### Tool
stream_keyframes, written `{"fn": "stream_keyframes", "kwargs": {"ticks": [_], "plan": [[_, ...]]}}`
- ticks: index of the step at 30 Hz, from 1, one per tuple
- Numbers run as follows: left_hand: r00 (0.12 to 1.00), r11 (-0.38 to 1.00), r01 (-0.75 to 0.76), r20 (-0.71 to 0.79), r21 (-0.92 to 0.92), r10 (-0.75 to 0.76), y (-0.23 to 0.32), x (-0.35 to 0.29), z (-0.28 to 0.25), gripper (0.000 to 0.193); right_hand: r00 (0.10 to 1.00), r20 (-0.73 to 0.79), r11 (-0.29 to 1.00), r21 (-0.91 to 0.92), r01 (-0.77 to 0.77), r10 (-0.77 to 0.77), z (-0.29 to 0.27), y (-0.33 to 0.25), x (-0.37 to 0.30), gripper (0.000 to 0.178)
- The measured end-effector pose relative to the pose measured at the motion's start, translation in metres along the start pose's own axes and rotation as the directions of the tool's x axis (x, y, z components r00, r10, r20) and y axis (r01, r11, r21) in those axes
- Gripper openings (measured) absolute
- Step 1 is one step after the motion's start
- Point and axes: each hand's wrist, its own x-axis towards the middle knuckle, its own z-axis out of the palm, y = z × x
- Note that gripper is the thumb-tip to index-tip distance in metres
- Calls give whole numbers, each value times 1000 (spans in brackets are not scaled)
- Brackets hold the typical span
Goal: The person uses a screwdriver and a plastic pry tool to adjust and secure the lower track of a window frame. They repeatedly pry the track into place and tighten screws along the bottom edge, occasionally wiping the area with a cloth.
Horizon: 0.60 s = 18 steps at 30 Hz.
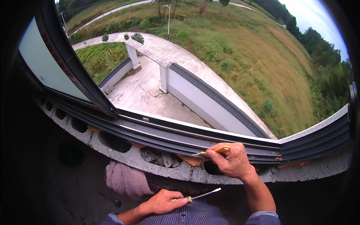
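Note:
My right hand (pixel 233 162) pinches a small paintbrush (pixel 222 149) by its yellow handle. The brush's pale tip points left, over the inner edge of the dark metal window track (pixel 168 134); whether it touches the track I cannot tell. Lower down, close to my body, my left hand (pixel 165 201) is closed around the yellow and black handle of a screwdriver (pixel 205 194). Its metal shaft slants up to the right, ending in a flat tip. A dark-framed sliding window sash (pixel 63 63) stands in the track at the left.
Below the frame runs a rough sill of hollow concrete blocks (pixel 180 170) with open cavities. A pinkish towel (pixel 125 180) hangs over its inner side. Beyond the open window, far below, lie a paved yard (pixel 146 90), a white wall (pixel 198 101) and a grassy field (pixel 255 71).

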Motion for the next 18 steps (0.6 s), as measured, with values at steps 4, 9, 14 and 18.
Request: {"fn": "stream_keyframes", "kwargs": {"ticks": [4,9,14,18], "plan": [[1000,1000,-13,4,-20,14,7,3,-4,43,957,-80,943,-167,-288,278,-69,14,-48,15],[998,988,66,15,-139,-64,7,6,-8,48,908,-259,941,10,-338,329,-99,0,-65,11],[995,988,102,21,-116,-100,7,7,-2,51,982,-157,994,13,112,-108,-32,-13,-21,10],[993,991,116,7,-73,-116,11,-1,2,49,915,-135,924,-90,372,-381,38,-3,13,19]]}}
